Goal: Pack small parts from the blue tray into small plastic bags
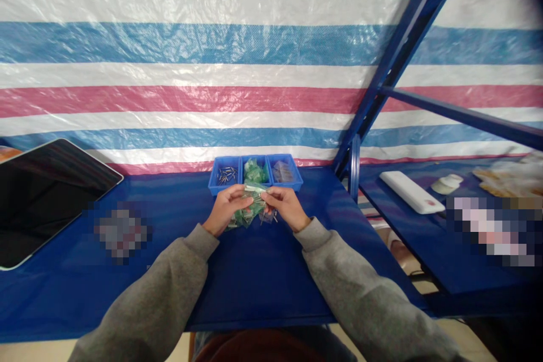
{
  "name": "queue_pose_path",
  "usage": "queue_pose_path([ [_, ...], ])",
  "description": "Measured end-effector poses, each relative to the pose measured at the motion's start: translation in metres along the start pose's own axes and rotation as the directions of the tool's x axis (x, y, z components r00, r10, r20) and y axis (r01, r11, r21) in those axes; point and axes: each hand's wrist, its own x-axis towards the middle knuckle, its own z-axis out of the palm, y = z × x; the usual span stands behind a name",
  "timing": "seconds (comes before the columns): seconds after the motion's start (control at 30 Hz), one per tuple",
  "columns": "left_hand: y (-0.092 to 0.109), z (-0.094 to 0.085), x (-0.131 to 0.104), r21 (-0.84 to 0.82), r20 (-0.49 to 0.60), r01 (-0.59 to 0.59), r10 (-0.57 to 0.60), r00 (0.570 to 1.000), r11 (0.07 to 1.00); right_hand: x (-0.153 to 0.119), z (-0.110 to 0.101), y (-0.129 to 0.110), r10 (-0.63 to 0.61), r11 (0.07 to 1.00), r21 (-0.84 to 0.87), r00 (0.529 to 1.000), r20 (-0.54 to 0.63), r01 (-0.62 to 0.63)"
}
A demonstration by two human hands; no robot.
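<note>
Both of my hands meet in front of a row of three blue bins. My left hand point(231, 206) pinches the left side of a small green-tinted plastic bag point(256, 190), and my right hand point(287, 205) pinches its right side. Beneath my fingers lie more green bags point(242, 218) and a few thin metal pins point(275, 215), partly hidden. Loose metal pins point(228, 174) fill the left bin point(220, 188). Crumpled green bags point(255, 169) sit in the middle bin, and clear bags point(281, 172) in the right bin point(297, 185).
A black-screened tablet point(46, 198) lies at the left of the blue table point(254, 283), near a blurred item point(121, 233). Blue metal framing point(382, 87) rises at right. Across a gap, another blue table holds a white power bank point(411, 192) and a roll of tape point(447, 184).
</note>
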Motion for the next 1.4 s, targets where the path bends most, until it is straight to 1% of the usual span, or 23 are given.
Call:
queue_pose_path([
  [0.13,-0.0001,0.0001,-0.0001,-0.001,0.034,0.002,-0.002,0.999,1.000,0.0001,0.0001,0.0004,-0.006,1.000,-0.023,1.000,0.001,0.006],
  [0.23,-0.0002,0.0006,0.0001,-0.007,0.049,-0.004,0.004,0.999,1.000,-0.0004,0.0009,-0.0014,0.014,1.000,-0.004,1.000,0.010,-0.014],
  [0.4,-0.0003,0.0005,0.0000,0.000,0.058,-0.010,0.010,0.998,1.000,-0.0011,0.0019,-0.0050,0.032,0.998,0.045,0.999,0.042,-0.034],
  [0.53,-0.0017,0.0002,-0.0003,-0.016,0.044,-0.014,0.015,0.999,1.000,-0.0011,0.0022,-0.0042,0.022,1.000,0.021,0.999,0.049,-0.023],
  [0.73,-0.0049,0.0002,-0.0011,-0.023,0.059,0.002,0.000,0.998,1.000,-0.0011,0.0032,0.0008,0.015,1.000,0.000,0.999,0.050,-0.015],
  [0.9,-0.0054,0.0001,-0.0012,0.005,0.017,-0.027,0.027,0.999,1.000,-0.0007,0.0020,-0.0009,0.029,0.999,0.016,0.997,0.066,-0.030],
  [1.0,-0.0055,-0.0001,-0.0009,0.040,-0.025,-0.035,0.036,0.999,0.999,-0.0005,0.0007,-0.0008,0.042,0.999,-0.011,0.997,0.065,-0.041],
  [1.1,-0.0056,-0.0001,-0.0007,0.050,-0.045,-0.037,0.040,0.998,0.998,-0.0003,0.0003,0.0010,0.044,0.998,-0.046,0.997,0.066,-0.041],
  [1.27,-0.0044,0.0010,-0.0010,0.047,-0.046,-0.042,0.044,0.998,0.998,-0.0014,0.0011,0.0015,0.015,0.997,-0.079,0.997,0.073,-0.009],
  [1.4,-0.0028,0.0006,-0.0010,0.085,-0.033,-0.017,0.020,0.999,0.996,-0.0028,0.0028,-0.0012,-0.009,0.991,-0.133,0.997,0.072,0.019],
])
